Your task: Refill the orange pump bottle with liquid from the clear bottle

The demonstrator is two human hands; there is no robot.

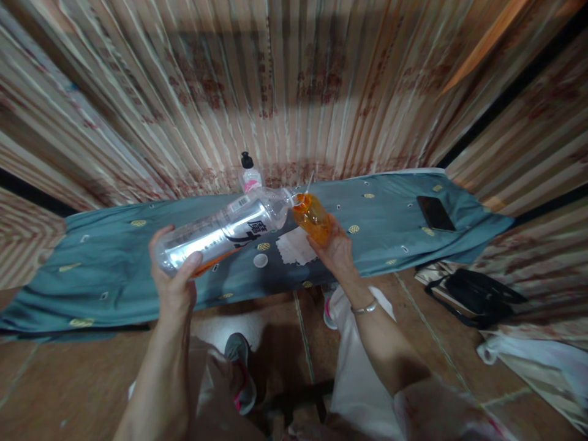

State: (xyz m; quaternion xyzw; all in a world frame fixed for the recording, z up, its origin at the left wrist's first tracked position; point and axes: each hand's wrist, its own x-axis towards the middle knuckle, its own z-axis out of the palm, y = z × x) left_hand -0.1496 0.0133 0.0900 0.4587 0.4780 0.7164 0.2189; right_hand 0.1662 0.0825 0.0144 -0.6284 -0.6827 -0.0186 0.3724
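Note:
My left hand (177, 275) grips the base of a large clear plastic bottle (215, 236) with a silver label, tilted so its neck points right. In my right hand (335, 245) is a small translucent orange bottle (312, 217), its mouth up against the neck of the large one. A thin clear stem sticks up near the orange bottle's mouth. Whether liquid passes between the two I cannot tell. Below them a white paper piece (296, 247) and a round white cap (260, 261) lie on the cloth.
A clear bottle with a black pump top (248, 168) stands behind the large bottle. The narrow table wears a teal patterned cloth (114, 245). A dark phone-like slab (435, 213) lies at its right. Pleated curtains (298, 92) hang behind; a black bag (478, 294) sits low right.

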